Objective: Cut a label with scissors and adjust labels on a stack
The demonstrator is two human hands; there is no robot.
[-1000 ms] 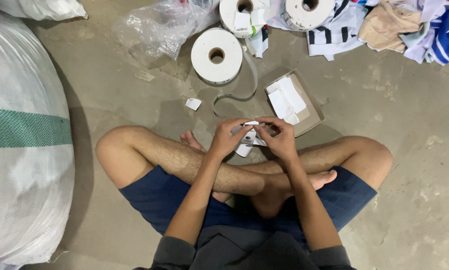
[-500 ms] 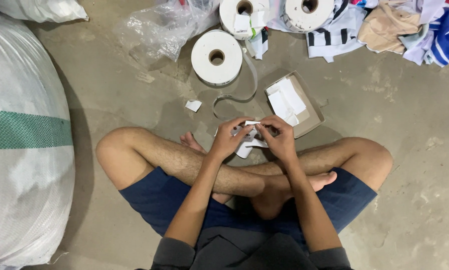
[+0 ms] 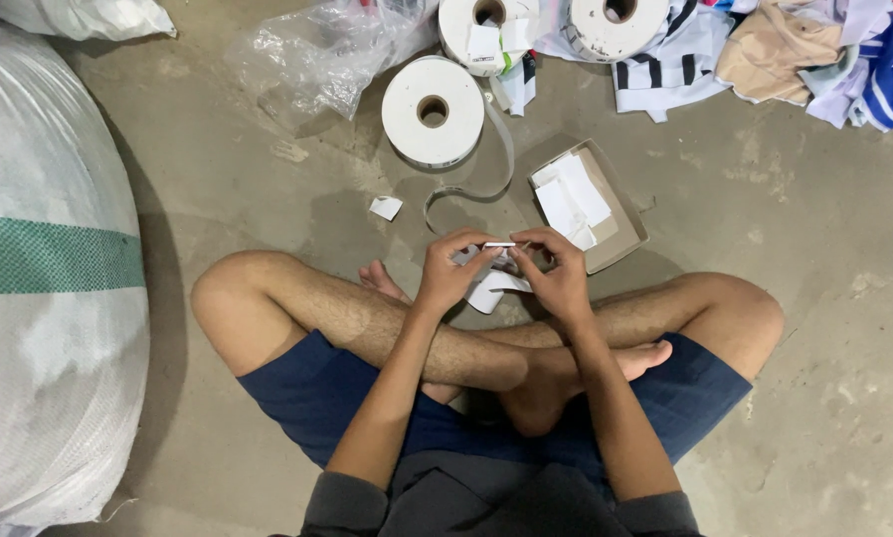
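I sit cross-legged on a concrete floor. Between the fingertips of my left hand [image 3: 451, 268] and my right hand [image 3: 556, 270] I pinch a small white paper label [image 3: 500, 245], held edge-on above my shins. More white label pieces [image 3: 494, 288] hang or lie just below my hands. A white roll of label tape [image 3: 433, 111] lies flat on the floor ahead, and its loose strip [image 3: 486, 184] curls toward me. A shallow brown cardboard tray [image 3: 621, 214] to the right of the strip holds a small stack of white labels [image 3: 572, 197].
A large white woven sack with a green band [image 3: 49, 268] fills the left side. Two more white rolls [image 3: 486, 30] [image 3: 618, 22], a crumpled clear plastic bag [image 3: 327, 50] and a pile of clothes [image 3: 804, 55] lie along the far edge. One loose label [image 3: 386, 207] lies on the floor.
My hands have stayed above my shins. The fingers have shifted slightly on the small white label; nothing else has moved.
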